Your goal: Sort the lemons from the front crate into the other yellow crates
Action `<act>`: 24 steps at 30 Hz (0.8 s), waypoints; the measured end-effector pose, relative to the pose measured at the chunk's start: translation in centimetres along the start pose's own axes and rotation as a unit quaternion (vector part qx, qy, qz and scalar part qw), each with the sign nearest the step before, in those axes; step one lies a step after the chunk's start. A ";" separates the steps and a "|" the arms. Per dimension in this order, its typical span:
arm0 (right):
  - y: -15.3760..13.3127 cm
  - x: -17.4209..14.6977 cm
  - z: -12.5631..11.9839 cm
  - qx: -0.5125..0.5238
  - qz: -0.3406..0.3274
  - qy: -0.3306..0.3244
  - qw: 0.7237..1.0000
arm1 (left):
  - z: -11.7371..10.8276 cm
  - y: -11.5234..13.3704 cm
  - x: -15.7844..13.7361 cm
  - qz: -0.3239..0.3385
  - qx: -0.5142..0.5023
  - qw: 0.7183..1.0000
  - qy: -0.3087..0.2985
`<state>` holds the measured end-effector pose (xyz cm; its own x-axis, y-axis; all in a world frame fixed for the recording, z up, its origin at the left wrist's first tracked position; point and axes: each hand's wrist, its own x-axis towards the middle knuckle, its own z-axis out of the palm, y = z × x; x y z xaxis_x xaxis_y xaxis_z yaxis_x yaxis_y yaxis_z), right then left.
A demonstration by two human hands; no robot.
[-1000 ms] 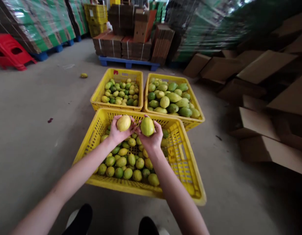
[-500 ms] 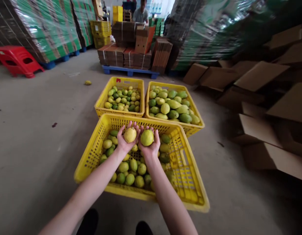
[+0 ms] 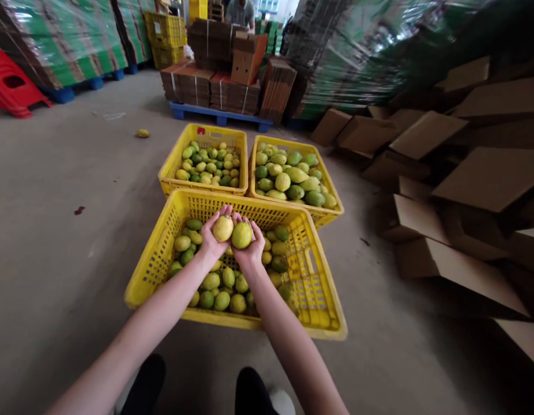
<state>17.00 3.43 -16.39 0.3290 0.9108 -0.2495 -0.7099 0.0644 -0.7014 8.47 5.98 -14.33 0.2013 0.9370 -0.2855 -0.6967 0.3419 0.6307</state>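
Observation:
My left hand (image 3: 211, 244), palm up with curved fingers, cradles a round yellow fruit (image 3: 222, 229). Close beside it my right hand (image 3: 252, 253) holds a round yellow-green fruit (image 3: 241, 235) the same way. Both hands are over a large yellow plastic crate (image 3: 321, 285) with slotted walls. Green and yellow fruits (image 3: 210, 281) lie across the crate's floor, partly hidden by my forearms; its right side shows bare grid.
Beyond stand two yellow crates: the left crate (image 3: 165, 173) holds smaller fruits, the right crate (image 3: 331, 193) larger, longer ones. Cardboard boxes (image 3: 470, 178) are heaped at right. A blue pallet (image 3: 221, 117) bears flattened cartons. One fruit (image 3: 142, 133) lies on the floor. A red stool (image 3: 16, 86) stands left; a person (image 3: 241, 11) is behind.
The two held fruits have come closer together, with the hands nearly touching. The whole scene has shifted somewhat left and up in view.

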 end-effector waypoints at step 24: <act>-1.4 -1.1 1.2 0.176 0.060 -0.055 0.981 | 0.6 0.4 -0.3 -0.082 -0.233 0.969 -0.025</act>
<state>16.89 2.85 -14.30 0.1751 0.9574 -0.2297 -0.9165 0.0732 -0.3934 8.56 5.93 -13.53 0.3607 0.8790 -0.3118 -0.8853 0.4279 0.1822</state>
